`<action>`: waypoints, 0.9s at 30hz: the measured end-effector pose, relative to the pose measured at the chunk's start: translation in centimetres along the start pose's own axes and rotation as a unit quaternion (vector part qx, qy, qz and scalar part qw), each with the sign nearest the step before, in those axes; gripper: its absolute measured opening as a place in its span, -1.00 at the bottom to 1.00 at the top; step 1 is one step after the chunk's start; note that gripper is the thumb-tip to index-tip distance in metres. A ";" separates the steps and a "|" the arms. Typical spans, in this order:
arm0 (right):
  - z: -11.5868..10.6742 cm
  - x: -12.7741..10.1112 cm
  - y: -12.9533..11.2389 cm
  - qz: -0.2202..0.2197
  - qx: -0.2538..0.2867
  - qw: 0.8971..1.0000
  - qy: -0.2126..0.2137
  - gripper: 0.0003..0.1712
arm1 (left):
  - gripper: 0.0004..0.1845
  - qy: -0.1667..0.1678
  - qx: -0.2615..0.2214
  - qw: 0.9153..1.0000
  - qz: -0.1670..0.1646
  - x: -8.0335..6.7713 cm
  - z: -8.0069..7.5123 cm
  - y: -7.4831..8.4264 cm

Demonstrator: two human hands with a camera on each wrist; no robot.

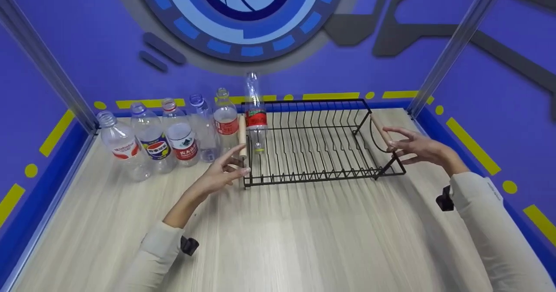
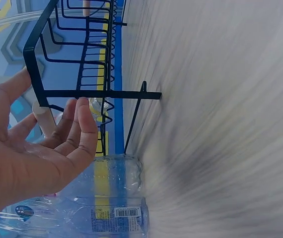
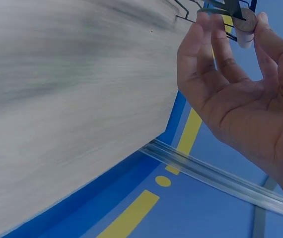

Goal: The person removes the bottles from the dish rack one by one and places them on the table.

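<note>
A black wire dish rack [image 1: 304, 181] with a wooden handle at each end stands on the table. My left hand [image 1: 217, 174] holds the rack's left end, its thumb and fingers about the frame beside the left wooden handle [image 1: 242, 136]. At the other end, my right hand [image 1: 423, 149] pinches the right wooden handle [image 1: 380, 130] between thumb and fingers, as the right wrist view also shows. A clear plastic bottle with a red label [image 1: 256, 118] stands inside the rack, near its left end.
Left of the rack, several clear plastic bottles stand in a slanting row, from one with a red-and-white label [image 1: 126, 148] to one with a red label [image 1: 226, 127]. Blue panels [image 1: 295, 79] and metal posts [image 1: 460, 44] enclose the wooden table [image 1: 282, 240].
</note>
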State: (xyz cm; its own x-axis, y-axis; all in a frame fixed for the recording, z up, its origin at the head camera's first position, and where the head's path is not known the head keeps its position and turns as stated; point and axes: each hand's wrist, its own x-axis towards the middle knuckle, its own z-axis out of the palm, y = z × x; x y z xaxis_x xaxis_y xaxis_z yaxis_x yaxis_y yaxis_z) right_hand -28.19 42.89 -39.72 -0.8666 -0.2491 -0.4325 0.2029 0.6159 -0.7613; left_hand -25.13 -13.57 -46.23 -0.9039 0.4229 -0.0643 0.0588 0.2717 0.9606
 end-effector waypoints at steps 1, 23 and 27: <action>0.1 0.1 -0.1 -0.004 -0.003 1.000 0.008 -0.15 | -0.20 -0.002 -0.003 1.000 -0.003 0.0 -0.1 0.0; 3.8 4.2 -9.4 -0.051 -0.103 0.981 0.154 -0.39 | -0.18 -0.025 -0.020 0.999 -0.034 -0.2 -0.1 0.0; 5.8 6.3 -11.6 -0.072 -0.069 0.988 0.121 -0.40 | -0.17 -0.027 -0.022 0.999 -0.034 -0.2 -0.2 -0.2</action>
State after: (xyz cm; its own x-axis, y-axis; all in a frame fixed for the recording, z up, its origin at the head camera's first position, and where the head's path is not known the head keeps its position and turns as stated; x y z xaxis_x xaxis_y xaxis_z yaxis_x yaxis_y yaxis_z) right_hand -33.31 29.82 -36.45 -0.9691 -0.1660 -0.1825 0.0189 0.6876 -0.7258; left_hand -25.01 -13.91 -46.39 -0.8814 0.4505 -0.1422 -0.0207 0.2640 0.9643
